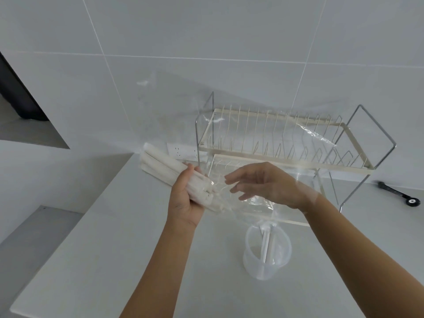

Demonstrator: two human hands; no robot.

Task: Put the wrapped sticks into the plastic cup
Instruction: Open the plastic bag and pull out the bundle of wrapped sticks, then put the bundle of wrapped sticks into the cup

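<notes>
Left hand (183,198) clamps bundle of white paper-wrapped sticks (165,171) above white surface (91,249); right hand (263,184) spread, empty; 1 stick already in clear plastic cup (267,251); sticks probably light, stiff, slippery; grip mid-length.

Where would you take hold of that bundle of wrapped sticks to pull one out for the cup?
Probably at the near ends, coming from the right. The left hand already grips the bundle of wrapped sticks around its middle, far ends pointing away up-left. The near tips poke out beside the open right hand, inside the clear plastic bag. Pinch one tip with the fingers and slide it lengthwise, toward the plastic cup.
</notes>
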